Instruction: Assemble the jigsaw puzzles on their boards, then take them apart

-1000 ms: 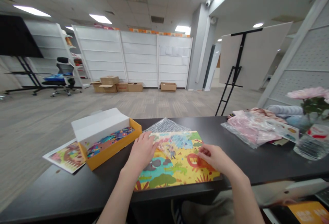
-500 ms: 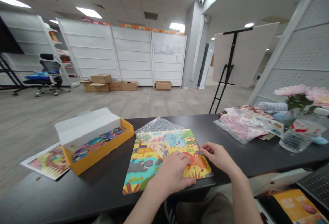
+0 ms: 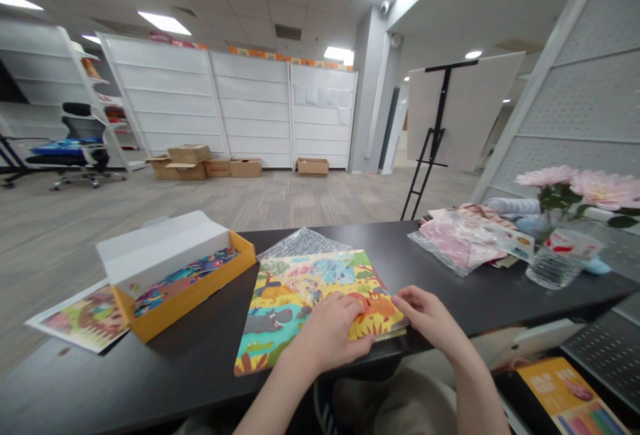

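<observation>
Where the near edge of the picture board (image 3: 300,292) is set close to the front edge of the table (image 3: 387,252), only a narrow strip of black top is left between them. More room is found to the right of the board, where a wide stretch of table top is bounded by a bag of pink cloth (image 3: 457,242). To the left of the board, a thinner stretch is bounded by a yellow box (image 3: 190,299), whose lid (image 3: 160,245) is raised and in which colourful pieces (image 3: 200,272) are held. Behind the board, a plastic bag (image 3: 303,243) is partly covered by its far edge. Farther right of the board, pink flowers (image 3: 603,188) are held in a glass vase (image 3: 555,272). Past its far side, beyond the table, a carpeted floor (image 3: 300,200) is seen, backed by white shelving (image 3: 253,112) with cardboard boxes (image 3: 189,162) placed at its foot. The board is laid below the hands: its near right part is covered by the left hand (image 3: 333,328), whose bent fingers are rested on it, and its right edge is met by the right hand (image 3: 425,315) at the fingertips. The hands are held slightly apart; whether the board is gripped by either cannot be told.
</observation>
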{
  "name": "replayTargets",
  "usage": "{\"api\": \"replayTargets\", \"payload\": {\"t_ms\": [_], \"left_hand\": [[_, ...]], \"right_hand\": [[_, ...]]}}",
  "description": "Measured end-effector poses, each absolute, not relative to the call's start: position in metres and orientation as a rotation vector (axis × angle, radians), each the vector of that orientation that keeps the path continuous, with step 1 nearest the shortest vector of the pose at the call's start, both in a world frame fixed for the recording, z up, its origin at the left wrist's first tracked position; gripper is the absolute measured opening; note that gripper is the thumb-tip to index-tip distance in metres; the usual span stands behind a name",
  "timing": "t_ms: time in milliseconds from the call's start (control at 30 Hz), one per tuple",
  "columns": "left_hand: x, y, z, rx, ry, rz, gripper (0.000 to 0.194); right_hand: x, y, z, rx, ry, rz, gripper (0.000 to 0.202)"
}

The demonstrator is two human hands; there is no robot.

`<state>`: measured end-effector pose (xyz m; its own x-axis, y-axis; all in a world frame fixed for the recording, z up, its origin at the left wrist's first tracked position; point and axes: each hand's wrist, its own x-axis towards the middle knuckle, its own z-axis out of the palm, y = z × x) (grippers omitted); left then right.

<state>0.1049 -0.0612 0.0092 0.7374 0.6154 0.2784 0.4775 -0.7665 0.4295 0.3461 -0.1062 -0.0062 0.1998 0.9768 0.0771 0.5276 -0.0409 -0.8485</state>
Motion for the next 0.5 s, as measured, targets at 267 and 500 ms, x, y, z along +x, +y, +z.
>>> {"api": "replayTargets", "payload": {"t_ms": [267,500], "left_hand": [[0.105,-0.064,0.008,2.627,0.812,0.59,0.035],[0.104,-0.065,0.009,2.617,0.811,0.589,0.037]], "right_hand": [[0.327,-0.11,-0.009,-1.552,-1.419,0.751,0.05],[0.327,-0.102,-0.019,-1.68,-1.416,0.667,0.038]]}}
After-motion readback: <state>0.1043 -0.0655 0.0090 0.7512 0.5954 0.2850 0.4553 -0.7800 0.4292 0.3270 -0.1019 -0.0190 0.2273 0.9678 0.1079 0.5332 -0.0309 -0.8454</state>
